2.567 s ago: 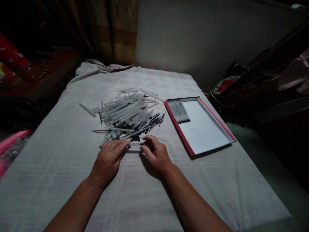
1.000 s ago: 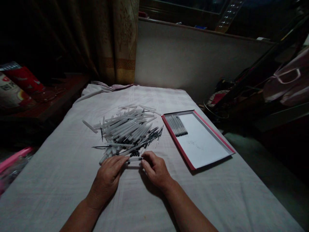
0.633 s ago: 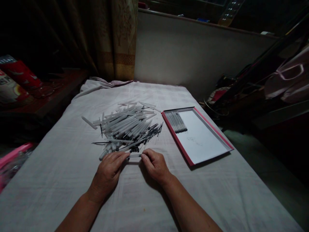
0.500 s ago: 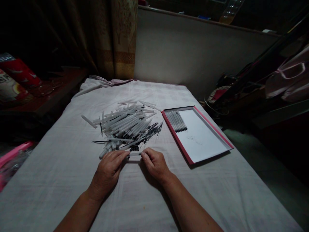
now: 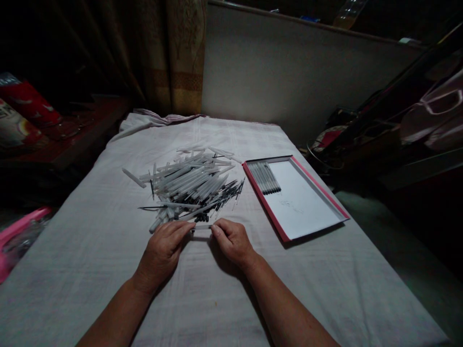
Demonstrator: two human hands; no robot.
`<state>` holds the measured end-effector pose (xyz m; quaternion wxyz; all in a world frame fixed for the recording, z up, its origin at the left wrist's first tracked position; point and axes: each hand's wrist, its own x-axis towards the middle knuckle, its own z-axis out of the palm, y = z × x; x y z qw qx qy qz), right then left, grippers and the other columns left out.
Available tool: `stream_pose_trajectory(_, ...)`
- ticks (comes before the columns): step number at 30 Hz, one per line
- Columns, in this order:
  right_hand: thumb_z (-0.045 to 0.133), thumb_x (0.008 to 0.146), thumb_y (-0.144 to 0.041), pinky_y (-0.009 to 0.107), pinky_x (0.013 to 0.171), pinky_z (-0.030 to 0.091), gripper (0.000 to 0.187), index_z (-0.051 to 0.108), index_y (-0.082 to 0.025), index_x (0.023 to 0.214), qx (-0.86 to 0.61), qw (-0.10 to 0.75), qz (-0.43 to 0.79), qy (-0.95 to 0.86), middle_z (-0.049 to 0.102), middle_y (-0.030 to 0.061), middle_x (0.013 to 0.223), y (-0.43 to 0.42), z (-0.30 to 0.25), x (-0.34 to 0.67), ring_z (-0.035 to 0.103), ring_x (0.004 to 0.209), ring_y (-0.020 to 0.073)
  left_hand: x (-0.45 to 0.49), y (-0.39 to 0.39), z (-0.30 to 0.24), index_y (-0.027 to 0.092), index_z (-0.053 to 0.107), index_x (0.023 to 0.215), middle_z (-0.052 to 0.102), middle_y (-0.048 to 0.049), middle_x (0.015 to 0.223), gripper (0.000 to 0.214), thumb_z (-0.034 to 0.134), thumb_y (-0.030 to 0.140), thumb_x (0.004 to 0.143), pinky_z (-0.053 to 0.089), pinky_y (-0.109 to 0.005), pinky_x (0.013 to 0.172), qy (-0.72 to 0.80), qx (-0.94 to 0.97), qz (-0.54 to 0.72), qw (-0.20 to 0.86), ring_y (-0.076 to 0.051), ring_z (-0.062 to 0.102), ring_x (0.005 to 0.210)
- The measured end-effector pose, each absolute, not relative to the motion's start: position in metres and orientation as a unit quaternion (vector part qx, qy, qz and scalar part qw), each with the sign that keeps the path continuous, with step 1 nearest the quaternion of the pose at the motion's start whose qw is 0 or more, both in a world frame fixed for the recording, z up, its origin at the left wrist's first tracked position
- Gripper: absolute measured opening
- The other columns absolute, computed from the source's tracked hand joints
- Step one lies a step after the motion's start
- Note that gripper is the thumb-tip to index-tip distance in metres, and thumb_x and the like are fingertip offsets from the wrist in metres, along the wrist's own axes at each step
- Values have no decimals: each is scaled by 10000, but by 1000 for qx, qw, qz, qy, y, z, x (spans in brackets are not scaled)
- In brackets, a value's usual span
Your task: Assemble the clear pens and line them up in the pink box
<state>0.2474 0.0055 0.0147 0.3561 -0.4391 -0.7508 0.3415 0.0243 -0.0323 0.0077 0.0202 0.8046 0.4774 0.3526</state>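
Observation:
My left hand and my right hand rest on the white cloth, both pinched on the ends of one clear pen barrel held level between them. Just beyond my fingers lies a heap of pen parts: several clear barrels, thin black refills and small dark caps. To the right sits a shallow red-edged tray with a white floor, and a row of finished pens lies at its far left corner.
The cloth-covered table runs back to a pale wall and a brown curtain. A dark wooden bench with red packets stands at left, a pink object below it. Bags and clutter crowd the right side.
My hands have stayed pinched on the same pen barrel near the heap. The view tipped up and then partly back down; nothing on the table has moved.

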Motion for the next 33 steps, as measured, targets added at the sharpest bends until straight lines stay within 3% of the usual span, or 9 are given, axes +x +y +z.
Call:
stream_pose_trajectory(3,467,946,-343,234,598,420,310,599,-203,704,-440,359,360,-740,602,-1,629,5,14,248,572,600,133,25,-33,9,223,654,1204,752,-80,1083,267,525,187,974,540,-331,860,469,809,353,9,-196,693,979)
stream_pose_trajectory(6,527,932,-340,244,656,474,229,673,-187,1020,-435,365,387,-726,689,11,734,4,12,247,623,642,137,28,-33,10,211,641,1210,747,-86,1071,276,515,162,969,537,-330,855,455,815,359,6,-195,688,975)
stream_pose_trajectory(8,603,892,-341,259,699,503,313,666,-194,1162,-424,373,391,-727,732,29,820,3,10,246,653,692,147,32,-33,11,215,638,1207,746,-82,1059,271,510,165,973,536,-330,851,449,818,360,12,-195,687,972)
stream_pose_trajectory(12,630,861,-314,306,754,534,192,746,-209,973,-409,407,397,-714,764,69,873,4,7,245,684,774,184,30,-33,14,234,633,1210,747,-72,1069,265,526,195,971,530,-358,882,465,809,359,11,-206,689,983)
stream_pose_trajectory(15,629,833,-330,288,656,523,184,741,-193,886,-450,438,440,-642,728,49,752,8,9,248,652,681,172,13,-30,19,229,637,1191,745,-78,1077,247,549,231,960,513,-395,913,526,770,359,-45,-234,684,1001)
stream_pose_trajectory(18,678,773,-393,248,527,462,221,707,-184,840,-490,464,508,-535,653,5,636,15,13,253,570,547,132,-9,-28,24,231,664,1058,752,-64,991,178,524,293,968,514,-380,843,595,714,357,-95,-242,689,929)
stream_pose_trajectory(23,770,646,-427,204,448,371,305,653,-178,776,-502,493,576,-415,604,-28,584,22,21,256,488,475,89,-18,-28,29,228,673,835,717,-28,774,280,524,438,945,497,-323,689,613,730,302,-22,-203,663,724)
stream_pose_trajectory(27,795,614,-459,188,435,350,353,630,-178,749,-493,506,592,-388,581,-43,554,24,23,256,470,462,75,-11,-30,26,246,738,956,727,-41,875,266,528,410,949,482,-335,728,551,797,246,24,-206,656,791)
stream_pose_trajectory(33,823,598,-533,192,452,429,427,633,-184,756,-500,503,603,-365,608,-34,573,24,22,255,519,478,84,-4,-31,22,313,747,1091,703,-70,1006,281,500,353,964,471,-387,807,537,820,199,-18,-234,627,890)
